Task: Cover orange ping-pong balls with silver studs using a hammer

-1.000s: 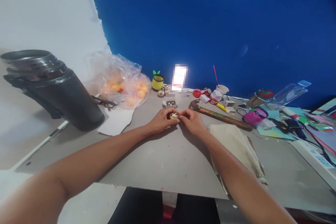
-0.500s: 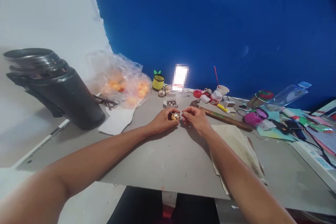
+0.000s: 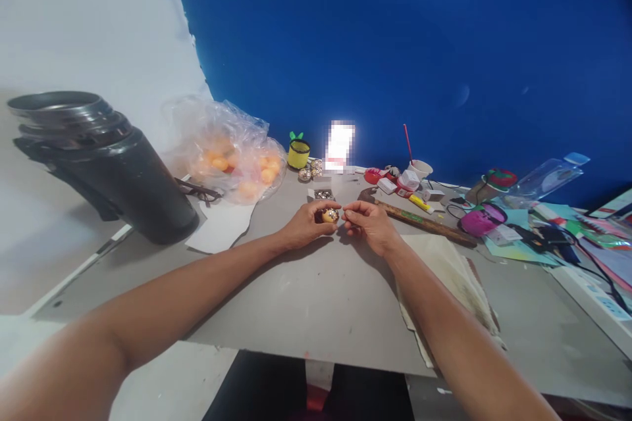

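Note:
My left hand (image 3: 307,225) is closed around a small ball (image 3: 330,215) with a shiny, gold and silver studded surface, its studded side facing right. Close by on the right, my right hand (image 3: 368,223) has thumb and forefinger pinched together; whatever may be between the fingertips is too small to make out. Just beyond both hands lies a small open box (image 3: 324,195) of shiny metal pieces. Farther back, several similar shiny balls (image 3: 305,174) sit beside a yellow pot-shaped pouch (image 3: 298,155).
A hammer (image 3: 424,223) lies right of my hands, beyond a folded cream cloth (image 3: 444,276). On the left stand a dark thermos (image 3: 133,177), a white paper (image 3: 217,227) and a bag of oranges (image 3: 237,164). A paper cup (image 3: 419,169), a plastic bottle (image 3: 548,179) and clutter fill the back right.
My right hand's fingers have shifted slightly, still pinched beside the ball. The ball appears turned a little in my left hand, which stays in about the same place.

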`<state>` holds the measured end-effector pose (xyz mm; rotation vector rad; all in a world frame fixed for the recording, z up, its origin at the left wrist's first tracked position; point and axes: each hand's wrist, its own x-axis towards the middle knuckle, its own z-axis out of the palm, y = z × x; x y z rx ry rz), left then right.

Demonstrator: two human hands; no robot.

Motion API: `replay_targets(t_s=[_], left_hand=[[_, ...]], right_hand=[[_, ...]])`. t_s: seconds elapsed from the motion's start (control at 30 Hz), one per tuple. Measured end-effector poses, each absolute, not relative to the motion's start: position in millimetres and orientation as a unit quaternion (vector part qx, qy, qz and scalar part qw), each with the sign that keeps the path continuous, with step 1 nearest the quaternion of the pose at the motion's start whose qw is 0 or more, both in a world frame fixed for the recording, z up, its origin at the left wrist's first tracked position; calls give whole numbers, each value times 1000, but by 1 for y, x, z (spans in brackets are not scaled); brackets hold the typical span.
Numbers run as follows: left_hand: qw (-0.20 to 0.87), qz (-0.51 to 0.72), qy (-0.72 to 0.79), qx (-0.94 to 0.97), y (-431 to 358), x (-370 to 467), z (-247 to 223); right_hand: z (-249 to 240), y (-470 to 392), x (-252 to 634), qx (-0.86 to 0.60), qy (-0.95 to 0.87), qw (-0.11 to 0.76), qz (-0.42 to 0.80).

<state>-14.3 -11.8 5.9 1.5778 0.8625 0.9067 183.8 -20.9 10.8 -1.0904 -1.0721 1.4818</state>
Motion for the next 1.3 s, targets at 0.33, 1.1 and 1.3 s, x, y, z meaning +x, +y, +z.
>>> replay_targets(t_s=[0.33,1.1,1.3], left_hand=[[461,389,364,710,-11,-13,1],[530,374,346,678,-16,-13,6],[411,395,364,737,-11,-15,3]], right_hand=[[14,-22,184,-452,-438,473,616],[11,-21,186,-455,-443,477,608],[12,-21,186,-451,-451,474,607]])
